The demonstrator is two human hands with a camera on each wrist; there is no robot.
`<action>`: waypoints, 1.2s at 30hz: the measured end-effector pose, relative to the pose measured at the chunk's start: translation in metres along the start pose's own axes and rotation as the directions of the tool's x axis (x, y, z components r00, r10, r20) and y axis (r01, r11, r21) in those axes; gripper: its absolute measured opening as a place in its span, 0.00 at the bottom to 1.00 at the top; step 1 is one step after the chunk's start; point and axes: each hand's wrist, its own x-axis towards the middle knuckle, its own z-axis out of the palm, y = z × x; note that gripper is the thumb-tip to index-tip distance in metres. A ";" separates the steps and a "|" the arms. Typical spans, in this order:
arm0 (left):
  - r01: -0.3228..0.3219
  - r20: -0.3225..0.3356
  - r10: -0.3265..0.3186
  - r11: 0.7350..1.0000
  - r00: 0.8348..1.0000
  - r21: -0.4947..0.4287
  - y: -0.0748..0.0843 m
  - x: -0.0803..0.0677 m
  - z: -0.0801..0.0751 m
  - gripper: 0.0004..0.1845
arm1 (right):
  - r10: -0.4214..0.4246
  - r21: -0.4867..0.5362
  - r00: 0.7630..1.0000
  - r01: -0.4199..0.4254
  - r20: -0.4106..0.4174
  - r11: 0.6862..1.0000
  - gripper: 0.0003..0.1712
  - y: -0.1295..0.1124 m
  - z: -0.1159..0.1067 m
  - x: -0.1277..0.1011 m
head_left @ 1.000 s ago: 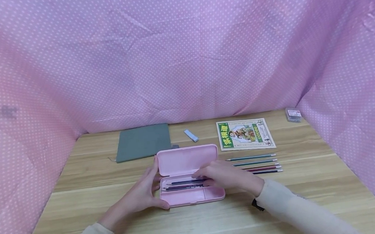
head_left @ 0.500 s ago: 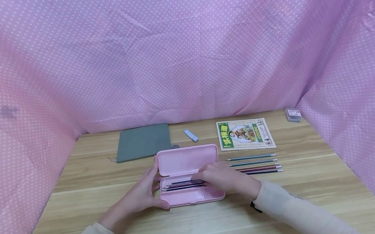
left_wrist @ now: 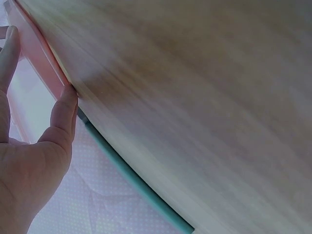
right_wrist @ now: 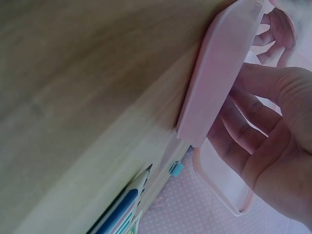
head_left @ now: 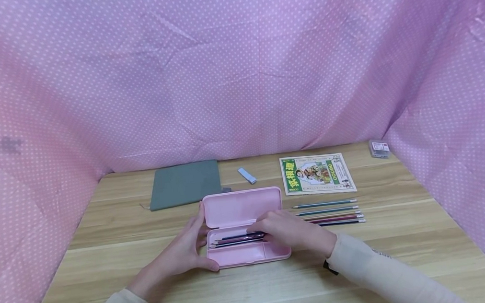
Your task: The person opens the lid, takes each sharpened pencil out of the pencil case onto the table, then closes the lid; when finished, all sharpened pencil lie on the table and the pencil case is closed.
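A pink pencil case (head_left: pixel 242 208) lies with its lid raised at the table's middle. My left hand (head_left: pixel 182 250) grips its left end, thumb at the front corner and fingers by the lid hinge. In the left wrist view the thumb tip meets the edge of the case (left_wrist: pixel 41 53). Several dark pencils (head_left: pixel 238 239) lie in the rear compartment, points to the left. My right hand (head_left: pixel 290 230) reaches over the right end, its curled fingers holding the pencils' right ends. In the right wrist view the fingertips of the right hand (right_wrist: pixel 278 141) are hidden behind the case wall.
Several pencils (head_left: pixel 327 210) lie in a row right of the case. Behind stand a grey-green notebook (head_left: pixel 186 184), a light blue strip-like object (head_left: pixel 247 175), an illustrated booklet (head_left: pixel 318 174) and a small clear box (head_left: pixel 379 148). Pink dotted cloth (head_left: pixel 236 75) encloses the table (head_left: pixel 255 292).
My right hand has shifted slightly left and curled its extended finger in. The pencils in the case have shifted a little under it. The left hand and the case have stayed put.
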 end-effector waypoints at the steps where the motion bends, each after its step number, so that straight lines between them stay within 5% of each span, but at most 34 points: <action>1: 0.001 0.000 -0.001 1.000 1.000 0.002 0.000 0.000 0.000 0.81 | 0.001 0.003 1.000 -0.001 0.002 1.000 0.22 0.000 0.000 0.000; 12: -0.001 -0.003 0.001 1.000 1.000 -0.016 0.000 0.001 0.001 0.81 | 0.013 0.084 1.000 -0.015 0.019 0.996 0.19 0.000 0.000 0.001; 36: -0.010 -0.001 0.010 1.000 1.000 -0.018 -0.002 0.001 0.000 0.81 | 0.004 0.044 1.000 -0.004 -0.015 0.999 0.17 0.000 0.002 -0.002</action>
